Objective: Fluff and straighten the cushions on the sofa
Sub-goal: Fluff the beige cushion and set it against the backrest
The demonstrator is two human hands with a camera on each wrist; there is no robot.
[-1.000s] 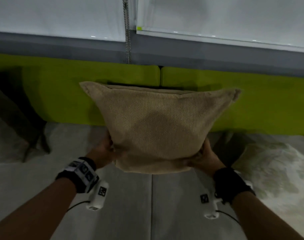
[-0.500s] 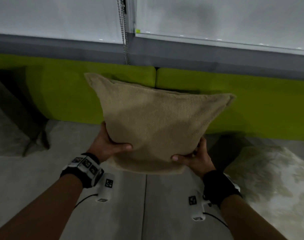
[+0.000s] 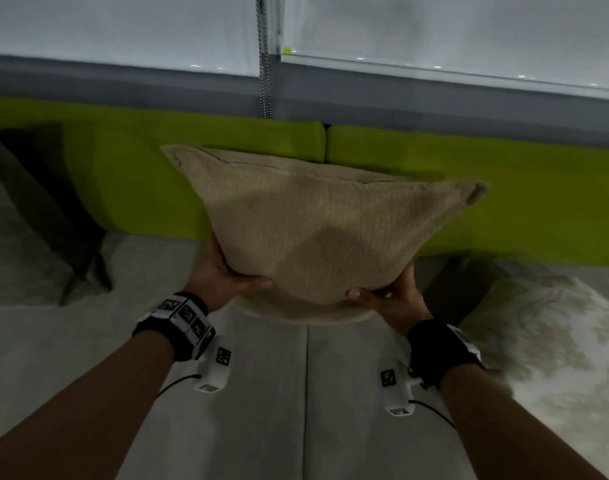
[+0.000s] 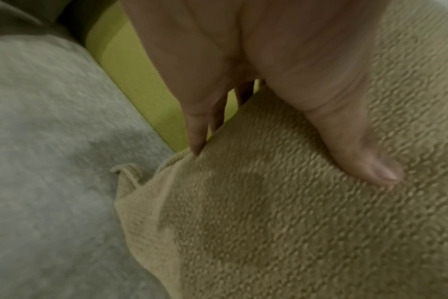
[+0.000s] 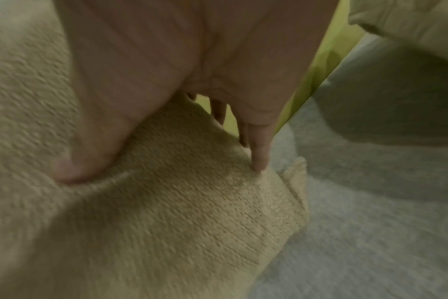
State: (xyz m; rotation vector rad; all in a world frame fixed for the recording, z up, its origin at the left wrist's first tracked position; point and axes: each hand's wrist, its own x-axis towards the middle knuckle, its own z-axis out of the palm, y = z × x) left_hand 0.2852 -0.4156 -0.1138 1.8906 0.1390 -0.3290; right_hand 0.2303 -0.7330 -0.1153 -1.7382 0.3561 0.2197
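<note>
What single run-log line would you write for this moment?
step: fluffing | left hand: grips beige cushion | right hand: grips same cushion | cushion: held in front of green sofa backrest

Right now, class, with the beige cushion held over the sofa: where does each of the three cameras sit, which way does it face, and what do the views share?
Head: worn on the head, looking forward and down at the beige cushion, green sofa back and grey seat; shows both forearms, left hand and right hand.
Left wrist: on the left wrist, looking along the hand; shows palm, thumb and fingers.
Right wrist: on the right wrist, mirrored; shows its thumb.
Shared: all show cushion, green back and grey seat.
</note>
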